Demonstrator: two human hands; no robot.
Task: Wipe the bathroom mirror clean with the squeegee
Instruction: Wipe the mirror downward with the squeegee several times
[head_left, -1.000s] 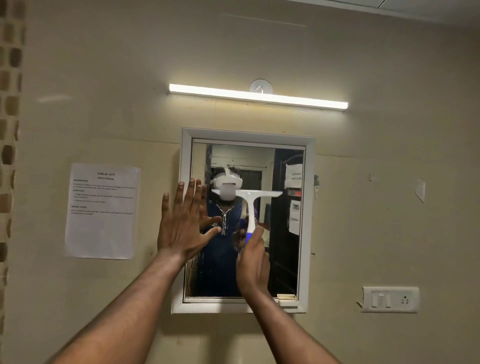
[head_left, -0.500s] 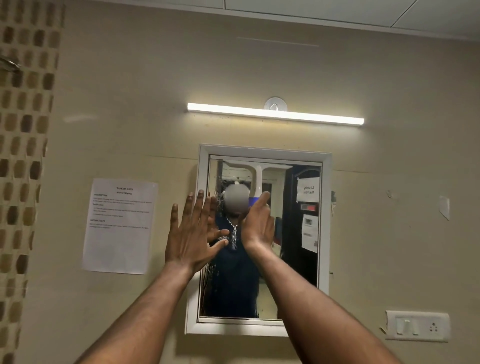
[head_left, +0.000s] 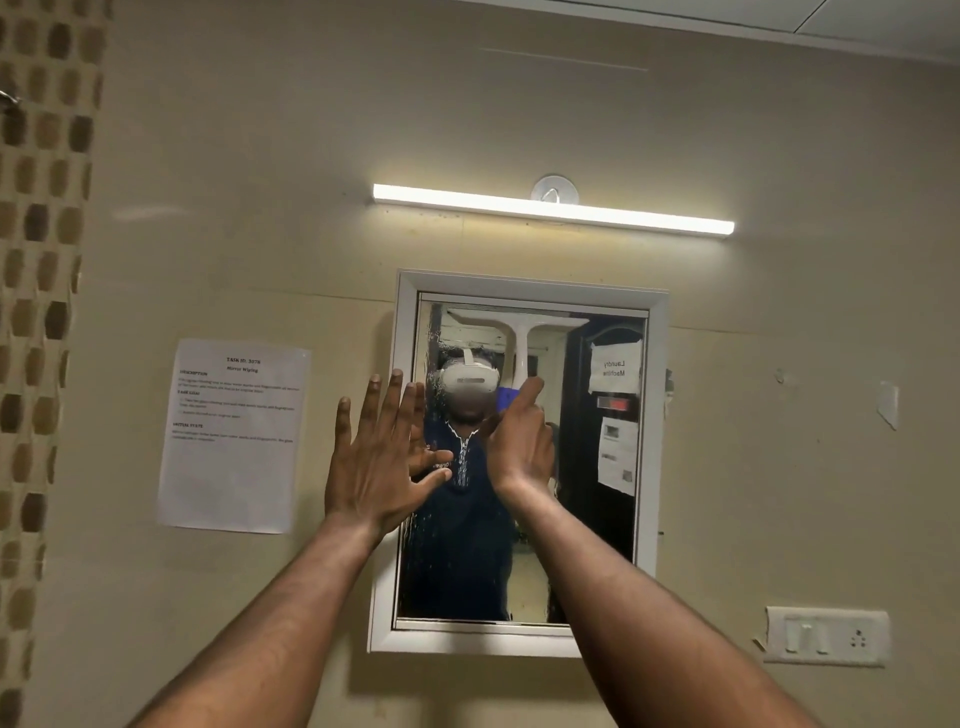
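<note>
Presently the right hand (head_left: 522, 447) grips the white squeegee (head_left: 519, 332), blade against the mirror (head_left: 571, 519) top, centre frame. Left hand (head_left: 382, 462), fingers spread, braces at the frame. Recommend one steady, even-pressure downward pull.

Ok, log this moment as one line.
right hand: grips squeegee, blade at mirror top | left hand: open, fingers spread, at frame's left edge | glass: droplets at left

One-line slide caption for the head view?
Right hand holds the squeegee at the mirror top edge; open left hand by the frame.
</note>
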